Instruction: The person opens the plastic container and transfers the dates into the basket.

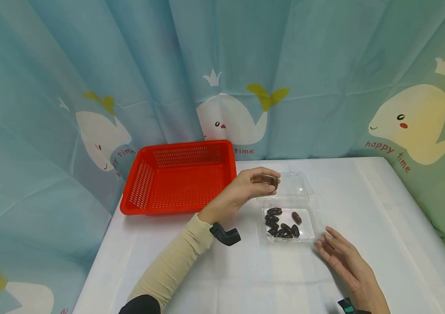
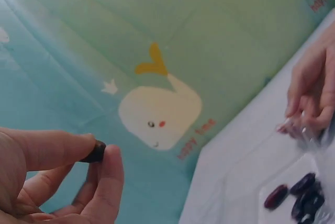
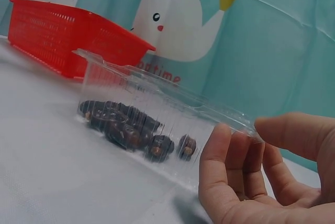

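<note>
My left hand (image 1: 242, 189) is raised beside the open lid (image 1: 293, 185) of a clear plastic clamshell box (image 1: 313, 218). Thumb and fingertips pinch one dark brown date (image 2: 94, 152), mostly covered by the fingers. Several more dates (image 3: 125, 130) lie inside the box, bunched toward its left and front, with a single date (image 1: 296, 218) apart from them. At the box's front right corner, my right hand (image 1: 345, 261) grips the rim between thumb and fingers, as the right wrist view shows.
A red perforated plastic basket (image 1: 183, 174) stands on the white-covered table (image 1: 242, 279), left of the box. Behind the table hangs a blue-green curtain (image 1: 316, 65) printed with whales.
</note>
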Tool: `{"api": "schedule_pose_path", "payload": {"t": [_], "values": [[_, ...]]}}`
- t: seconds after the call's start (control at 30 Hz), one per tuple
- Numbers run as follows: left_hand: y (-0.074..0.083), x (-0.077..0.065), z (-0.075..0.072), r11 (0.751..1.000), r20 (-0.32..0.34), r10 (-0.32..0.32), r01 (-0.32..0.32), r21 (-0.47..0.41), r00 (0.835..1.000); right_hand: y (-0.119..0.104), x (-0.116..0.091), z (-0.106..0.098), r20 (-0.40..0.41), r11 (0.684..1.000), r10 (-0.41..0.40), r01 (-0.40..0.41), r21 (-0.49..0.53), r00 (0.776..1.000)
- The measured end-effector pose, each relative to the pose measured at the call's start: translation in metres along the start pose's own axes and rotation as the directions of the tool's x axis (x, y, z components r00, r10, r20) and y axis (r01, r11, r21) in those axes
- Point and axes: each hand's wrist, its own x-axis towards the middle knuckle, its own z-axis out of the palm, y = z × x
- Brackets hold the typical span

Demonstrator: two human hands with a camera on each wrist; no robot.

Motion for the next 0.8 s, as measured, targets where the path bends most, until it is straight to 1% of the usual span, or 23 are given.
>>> {"api": "schedule_pose_path", "payload": {"t": [0.13,0.27,0.37,0.5,0.57,0.67,0.8], "values": [[0.009,-0.002,-0.014,1.000,-0.059,-0.012,0.012,0.005,0.998,0.001,0.000,-0.001,-0.017,1.000,0.012,-0.012,0.003,1.000],[0.017,-0.002,-0.028,0.999,-0.130,-0.043,0.042,-0.011,0.991,0.002,-0.001,-0.003,-0.021,1.000,0.004,-0.004,-0.002,1.000],[0.021,-0.003,-0.040,0.998,-0.160,-0.060,0.060,-0.003,0.985,0.001,-0.002,-0.004,-0.022,1.000,0.007,-0.006,0.019,1.000],[0.025,-0.004,-0.058,0.997,-0.187,-0.070,0.077,0.031,0.980,0.001,-0.002,-0.004,-0.021,0.999,0.010,-0.009,0.037,1.000],[0.027,-0.004,-0.067,0.995,-0.211,-0.077,0.090,0.051,0.975,0.001,-0.002,-0.003,-0.021,1.000,0.001,0.000,0.028,1.000],[0.030,-0.004,-0.082,0.991,-0.248,-0.098,0.117,0.059,0.964,0.002,-0.001,-0.002,-0.034,0.999,0.005,-0.003,0.037,0.999],[0.030,-0.003,-0.102,0.986,-0.274,-0.136,0.157,0.055,0.952,0.003,-0.001,-0.001,-0.048,1.000,0.015,-0.014,0.026,0.999]]}}
